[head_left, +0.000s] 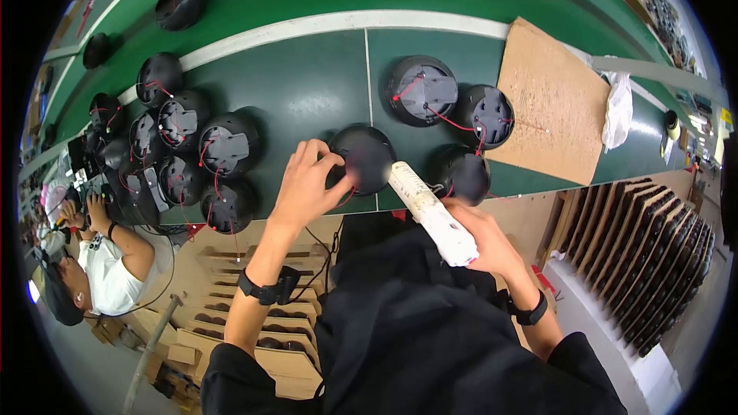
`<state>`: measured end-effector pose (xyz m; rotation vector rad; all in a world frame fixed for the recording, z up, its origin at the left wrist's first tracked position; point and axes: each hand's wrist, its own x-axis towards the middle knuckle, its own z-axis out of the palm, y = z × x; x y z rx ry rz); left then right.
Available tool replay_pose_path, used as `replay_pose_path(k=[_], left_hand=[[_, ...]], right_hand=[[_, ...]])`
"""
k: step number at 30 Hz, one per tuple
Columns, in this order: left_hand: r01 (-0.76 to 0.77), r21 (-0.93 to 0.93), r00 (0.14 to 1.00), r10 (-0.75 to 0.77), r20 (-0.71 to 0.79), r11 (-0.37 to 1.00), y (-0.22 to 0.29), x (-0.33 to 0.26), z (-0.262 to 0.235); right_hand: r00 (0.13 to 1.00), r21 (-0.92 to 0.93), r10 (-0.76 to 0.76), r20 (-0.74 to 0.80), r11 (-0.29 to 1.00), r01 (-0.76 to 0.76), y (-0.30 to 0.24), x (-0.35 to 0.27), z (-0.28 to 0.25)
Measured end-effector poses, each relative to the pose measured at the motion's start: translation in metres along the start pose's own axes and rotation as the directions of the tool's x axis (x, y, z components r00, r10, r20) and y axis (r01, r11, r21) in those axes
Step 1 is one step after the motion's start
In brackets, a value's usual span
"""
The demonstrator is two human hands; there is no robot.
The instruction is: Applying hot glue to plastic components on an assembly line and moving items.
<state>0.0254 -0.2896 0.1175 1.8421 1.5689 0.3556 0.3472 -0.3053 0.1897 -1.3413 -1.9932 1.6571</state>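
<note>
A black round housing (363,157) rests near the front edge of the green bench, its inside blurred. My left hand (307,184) has its thumb and fingers closed on the housing's left side, where a short red wire shows. In my right hand (480,234) is a long white handheld tool (432,214) with brownish stains, its narrow far end at the housing's right rim. The right fingers are mostly behind the tool. Just right of it stands another black housing (461,173), and beyond are two more open black housings (421,91) with grey inner parts and red wires.
Several black housings with red wires crowd the bench's left side (227,146). A brown cardboard sheet (550,107) lies at the right beside a white cloth (617,111). Racks of dark parts (638,253) stand lower right. At far left a person (115,269) works at the bench.
</note>
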Motion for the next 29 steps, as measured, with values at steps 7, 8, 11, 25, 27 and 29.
replay_pose_path(k=[7, 8, 11, 25, 27, 29], left_hand=[[0.135, 0.044, 0.991, -0.136, 0.016, 0.99, 0.009, 0.014, 0.003], [0.043, 0.028, 0.999, -0.042, -0.005, 0.999, 0.005, 0.021, -0.001], [-0.06, -0.077, 0.997, 0.063, 0.047, 0.995, 0.001, 0.048, -0.008], [-0.013, -0.312, 0.99, 0.055, 0.126, 0.95, -0.022, 0.077, 0.01], [0.007, -0.316, 0.992, 0.034, 0.123, 0.949, -0.02, 0.076, 0.008], [0.003, -0.334, 0.992, 0.039, 0.12, 0.943, -0.019, 0.075, 0.007]], right_hand=[[0.999, -0.129, -0.03, 0.029, 0.991, 0.033, 0.015, 0.008, 0.015], [0.997, -0.178, 0.014, 0.071, 0.984, -0.001, 0.017, 0.009, 0.016], [0.995, -0.255, 0.031, 0.094, 0.967, -0.006, 0.021, 0.016, 0.023], [0.992, -0.472, -0.023, 0.123, 0.878, 0.079, 0.028, 0.039, 0.042], [0.993, -0.484, -0.012, 0.121, 0.872, 0.07, 0.026, 0.038, 0.042], [0.996, -0.45, 0.04, 0.076, 0.893, -0.002, 0.023, 0.037, 0.044]])
